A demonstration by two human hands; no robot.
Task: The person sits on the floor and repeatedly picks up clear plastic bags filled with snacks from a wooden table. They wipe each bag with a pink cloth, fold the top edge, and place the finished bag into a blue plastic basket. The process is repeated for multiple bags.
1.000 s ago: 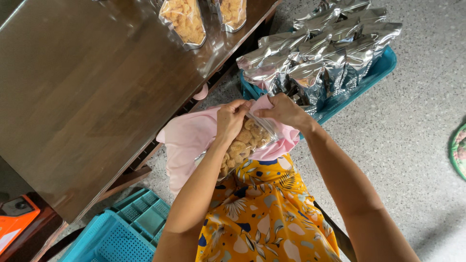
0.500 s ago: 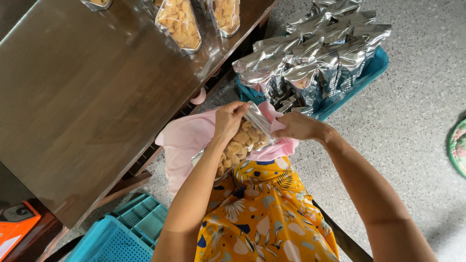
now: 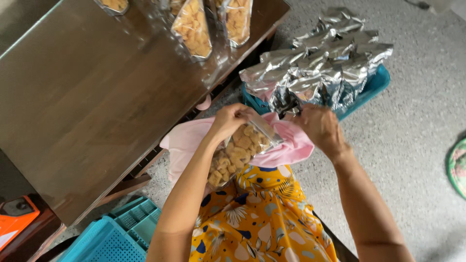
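My left hand (image 3: pixel 228 120) grips the top of a clear pouch of golden snack pieces (image 3: pixel 236 153) that rests on a pink cloth (image 3: pixel 187 141) over my lap. My right hand (image 3: pixel 318 127) has reached past the pouch to the silver foil bags (image 3: pixel 320 73) piled in a teal basket (image 3: pixel 374 86); its fingers are at a dark-edged foil bag, and I cannot tell whether they grip it.
A dark wooden table (image 3: pixel 87 97) fills the left, with clear filled snack pouches (image 3: pixel 194 29) lying at its far edge. Teal plastic crates (image 3: pixel 116 233) sit at lower left, next to an orange object (image 3: pixel 14 221). Grey speckled floor lies to the right.
My right hand has let go of the pouch's top and moved right toward the foil bags. My left hand still holds the pouch.
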